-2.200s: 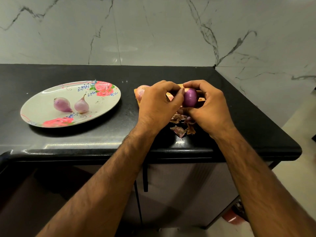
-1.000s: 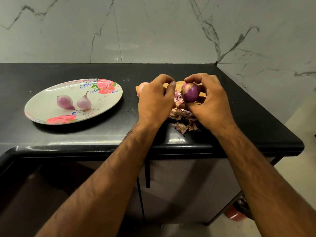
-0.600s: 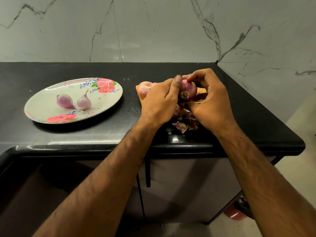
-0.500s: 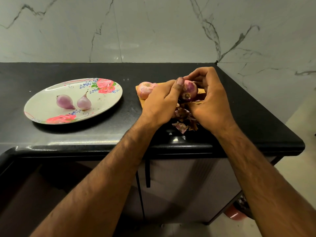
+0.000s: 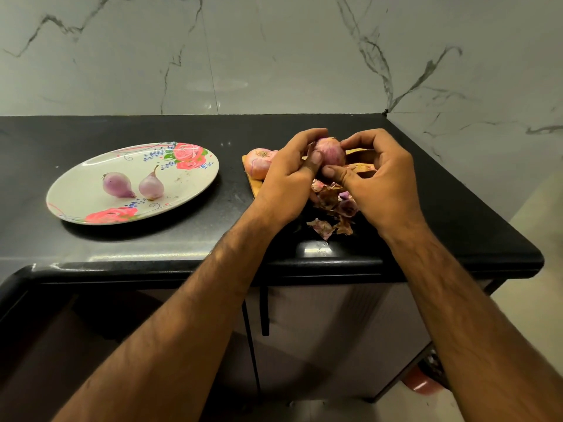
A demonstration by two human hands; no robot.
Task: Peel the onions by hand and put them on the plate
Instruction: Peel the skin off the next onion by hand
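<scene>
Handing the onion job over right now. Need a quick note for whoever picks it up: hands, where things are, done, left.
Hands: left hand and right hand both grip the onion in hand, raised above the wooden board; the left thumb presses its side.
Things: plate at the left of the counter holds a peeled onion and a second peeled onion, side by side. One unpeeled onion sits at the board's left end. Loose skins are piled below the hands.
Done: two onions peeled and plated.
Left: finish the onion in hand (how much skin remains is unclear), plate it, then peel and plate the last.
</scene>
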